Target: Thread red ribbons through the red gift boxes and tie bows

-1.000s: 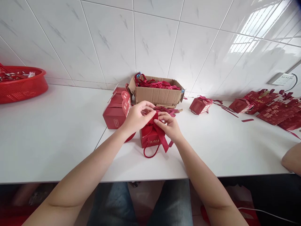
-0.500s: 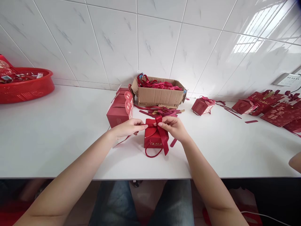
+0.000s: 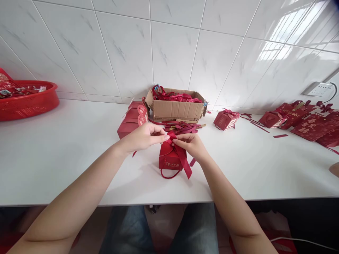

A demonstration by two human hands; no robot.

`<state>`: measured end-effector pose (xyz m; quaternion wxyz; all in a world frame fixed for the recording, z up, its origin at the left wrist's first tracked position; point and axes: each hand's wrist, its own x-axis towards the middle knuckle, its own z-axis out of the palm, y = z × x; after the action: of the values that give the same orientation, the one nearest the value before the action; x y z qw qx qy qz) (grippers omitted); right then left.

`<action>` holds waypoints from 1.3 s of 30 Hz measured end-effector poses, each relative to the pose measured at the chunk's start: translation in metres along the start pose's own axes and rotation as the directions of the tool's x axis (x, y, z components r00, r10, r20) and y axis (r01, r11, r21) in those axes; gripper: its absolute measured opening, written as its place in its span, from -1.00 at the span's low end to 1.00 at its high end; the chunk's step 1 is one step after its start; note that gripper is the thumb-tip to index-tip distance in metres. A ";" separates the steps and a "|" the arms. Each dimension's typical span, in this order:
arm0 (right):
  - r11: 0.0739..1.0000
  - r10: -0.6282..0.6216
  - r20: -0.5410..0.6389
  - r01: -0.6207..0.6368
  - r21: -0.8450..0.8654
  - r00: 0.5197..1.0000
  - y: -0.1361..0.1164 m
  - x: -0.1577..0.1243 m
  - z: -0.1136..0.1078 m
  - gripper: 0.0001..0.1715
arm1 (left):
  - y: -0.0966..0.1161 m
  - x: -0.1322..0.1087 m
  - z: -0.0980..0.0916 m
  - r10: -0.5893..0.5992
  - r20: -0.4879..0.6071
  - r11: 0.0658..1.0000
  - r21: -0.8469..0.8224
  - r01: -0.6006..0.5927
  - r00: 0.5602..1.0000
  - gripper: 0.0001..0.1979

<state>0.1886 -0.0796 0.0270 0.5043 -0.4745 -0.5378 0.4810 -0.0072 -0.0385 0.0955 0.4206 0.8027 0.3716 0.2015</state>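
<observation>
- Two bare hands meet over a small red gift box near the front edge of a white surface [image 3: 87, 148].
- The left hand [image 3: 144, 137] pinches a glossy red ribbon [image 3: 183, 160] between thumb and fingers, just above the top of the box.
- The right hand [image 3: 194, 145] pinches the same ribbon close beside it; one long tail hangs down the front.
- The small red gift box [image 3: 166, 162] stands upright, its lid folded over so its inside is hidden. Gold lettering marks the front, and a twisted cord handle [image 3: 169, 177] loops onto the surface.
- Behind the left hand, partly covered, stands a larger red box [image 3: 129, 121] with rounded, printed flaps.
- Against the tiled wall, an open cardboard carton [image 3: 174, 110] is heaped with red ribbons [image 3: 178, 97]; dark red strips [image 3: 182, 127] lie in front of it.
- Far left, a red plastic basket [image 3: 31, 107] holds small wrapped packets [image 3: 21, 91].
- To the right sits a closed red box with a bow [image 3: 225, 120].
</observation>
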 end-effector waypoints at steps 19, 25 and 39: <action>0.998 -0.034 -0.038 0.032 -0.058 0.999 0.001 0.000 0.001 -0.78 | -0.005 -0.003 -0.008 0.401 0.024 0.752 0.562 -0.344 0.916 -0.78; 0.998 -0.035 -0.033 0.034 -0.054 0.999 0.002 -0.001 0.001 -0.77 | 0.007 0.002 -0.008 0.423 0.069 0.746 0.540 -0.390 0.904 -0.80; 0.998 -0.051 -0.001 0.050 -0.026 0.999 0.004 0.000 0.000 -0.74 | -0.052 0.014 0.002 -0.282 0.058 0.930 -0.230 0.288 0.958 -0.50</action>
<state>0.1888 -0.0791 0.0235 0.5106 -0.4675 -0.5553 0.4609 -0.0192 -0.0098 0.0518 0.5422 0.6868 0.4526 0.1715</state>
